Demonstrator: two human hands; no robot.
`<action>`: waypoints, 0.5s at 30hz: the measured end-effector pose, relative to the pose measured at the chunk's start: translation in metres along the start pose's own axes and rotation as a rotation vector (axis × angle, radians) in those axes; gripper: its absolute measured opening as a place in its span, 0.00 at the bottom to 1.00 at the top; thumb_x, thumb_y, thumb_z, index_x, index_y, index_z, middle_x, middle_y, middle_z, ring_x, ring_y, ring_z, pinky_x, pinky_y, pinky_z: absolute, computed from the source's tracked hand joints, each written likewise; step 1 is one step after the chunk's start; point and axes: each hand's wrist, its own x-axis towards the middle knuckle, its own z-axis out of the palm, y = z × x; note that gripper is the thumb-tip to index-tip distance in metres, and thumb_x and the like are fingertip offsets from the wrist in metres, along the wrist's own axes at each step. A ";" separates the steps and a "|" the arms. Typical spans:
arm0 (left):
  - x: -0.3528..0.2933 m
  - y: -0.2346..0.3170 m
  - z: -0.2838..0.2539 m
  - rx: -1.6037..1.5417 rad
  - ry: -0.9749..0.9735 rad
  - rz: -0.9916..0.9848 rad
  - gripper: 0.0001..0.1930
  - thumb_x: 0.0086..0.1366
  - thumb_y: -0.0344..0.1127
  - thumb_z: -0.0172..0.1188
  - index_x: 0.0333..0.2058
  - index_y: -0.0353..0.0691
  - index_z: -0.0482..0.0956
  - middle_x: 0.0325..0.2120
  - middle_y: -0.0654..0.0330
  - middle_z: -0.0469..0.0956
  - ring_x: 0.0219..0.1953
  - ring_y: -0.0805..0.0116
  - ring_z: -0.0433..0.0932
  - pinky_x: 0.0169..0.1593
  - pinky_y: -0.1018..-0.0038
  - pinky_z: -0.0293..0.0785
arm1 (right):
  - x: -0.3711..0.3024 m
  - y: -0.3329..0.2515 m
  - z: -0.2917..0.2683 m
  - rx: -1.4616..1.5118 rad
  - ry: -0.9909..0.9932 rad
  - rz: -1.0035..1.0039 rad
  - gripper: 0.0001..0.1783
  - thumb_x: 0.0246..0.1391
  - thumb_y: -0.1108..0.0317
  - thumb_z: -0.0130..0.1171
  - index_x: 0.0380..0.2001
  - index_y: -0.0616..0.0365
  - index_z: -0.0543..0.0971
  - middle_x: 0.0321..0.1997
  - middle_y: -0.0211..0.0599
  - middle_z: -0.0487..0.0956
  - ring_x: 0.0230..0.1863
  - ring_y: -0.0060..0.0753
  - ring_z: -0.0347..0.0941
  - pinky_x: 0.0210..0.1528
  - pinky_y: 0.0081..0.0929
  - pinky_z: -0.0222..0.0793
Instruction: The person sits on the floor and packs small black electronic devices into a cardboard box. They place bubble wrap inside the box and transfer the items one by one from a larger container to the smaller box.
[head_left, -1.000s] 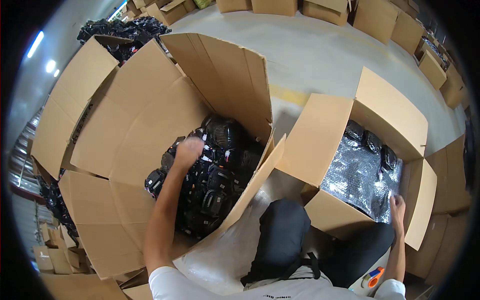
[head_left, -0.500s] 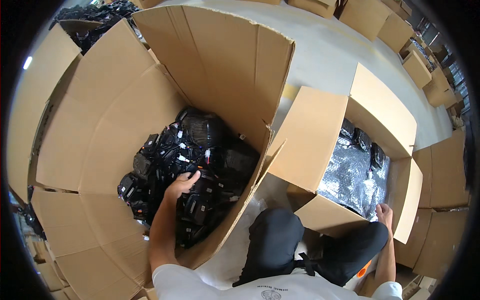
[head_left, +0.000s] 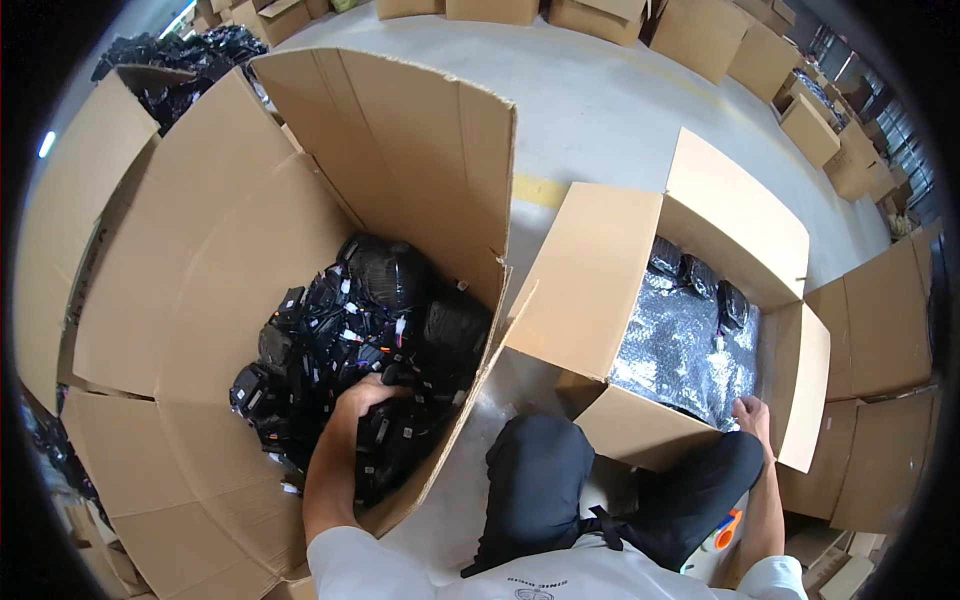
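Now our left hand's fingers are disappearing among black packs, where they were showing half a second back; we are likely gripping, but cannot tell if they are pinching one. The left hand (head_left: 366, 392) is working in the heap (head_left: 345, 345) inside the big carton (head_left: 190, 270). Our right hand (head_left: 752, 414) is curling by the wrap (head_left: 685, 345), its hold unclear. We are counting two hands, one small carton (head_left: 590, 270), one wrap, three packs (head_left: 700, 276) on it; the heap is defying counting.

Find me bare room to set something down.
Bare floor lies between the big box, small box and far cartons. Shiny wrap lies bare between black packs and right hand. Crowded: the big box's black heap, around the left hand.
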 end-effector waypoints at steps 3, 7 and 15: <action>-0.014 -0.010 0.015 -0.092 0.044 0.095 0.24 0.60 0.30 0.69 0.57 0.46 0.80 0.46 0.59 0.83 0.46 0.63 0.81 0.50 0.64 0.77 | -0.002 -0.004 -0.001 0.045 -0.013 -0.004 0.16 0.57 0.62 0.62 0.33 0.68 0.84 0.25 0.42 0.82 0.28 0.34 0.78 0.34 0.35 0.72; -0.065 -0.009 -0.022 -0.073 0.079 0.242 0.24 0.60 0.31 0.67 0.56 0.39 0.79 0.48 0.57 0.82 0.46 0.63 0.81 0.50 0.65 0.79 | -0.004 -0.004 -0.007 0.018 -0.049 -0.026 0.16 0.57 0.62 0.62 0.33 0.68 0.84 0.25 0.42 0.82 0.28 0.31 0.78 0.34 0.34 0.72; -0.213 0.105 -0.044 -0.650 0.093 0.757 0.27 0.61 0.46 0.67 0.57 0.39 0.76 0.50 0.55 0.82 0.51 0.56 0.81 0.61 0.57 0.76 | 0.021 -0.038 -0.011 0.114 -0.086 -0.263 0.14 0.57 0.64 0.56 0.27 0.68 0.79 0.20 0.33 0.75 0.24 0.24 0.70 0.28 0.32 0.67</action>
